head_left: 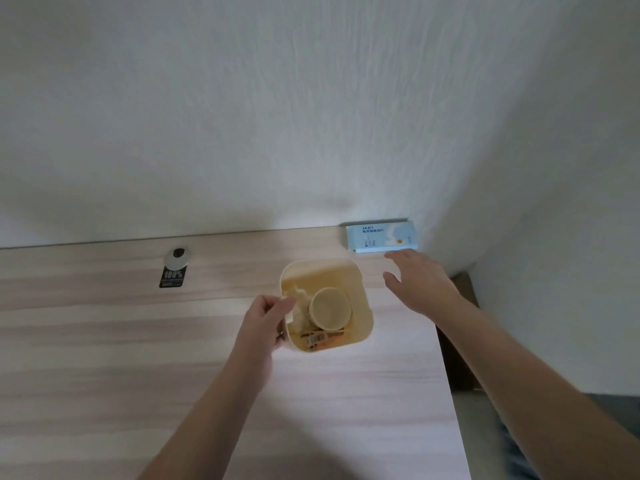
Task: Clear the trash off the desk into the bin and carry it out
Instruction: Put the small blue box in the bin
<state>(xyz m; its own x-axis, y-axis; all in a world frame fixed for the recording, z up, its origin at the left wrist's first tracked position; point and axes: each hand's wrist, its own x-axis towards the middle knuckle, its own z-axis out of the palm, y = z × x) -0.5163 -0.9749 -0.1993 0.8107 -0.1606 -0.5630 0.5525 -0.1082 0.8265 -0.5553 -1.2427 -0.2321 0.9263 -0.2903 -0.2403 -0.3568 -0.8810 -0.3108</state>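
Bin (360, 327) stands on worktop (138, 358), centre; left hand (265, 318) grips its 9 o'clock rim. Right hand (420, 282) spread wide at 3 o'clock, holding nothing, near blue packet (381, 237)

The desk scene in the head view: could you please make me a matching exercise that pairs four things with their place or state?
Things:
1. cream bin
2. light blue packet
3. left hand
4. right hand

Places or states:
A. open, fingers spread, beside the bin
B. gripping the bin's rim
C. lying against the wall near the corner
D. standing on the desk with a paper cup inside

Pairs: 1-D, 2-C, 3-B, 4-A
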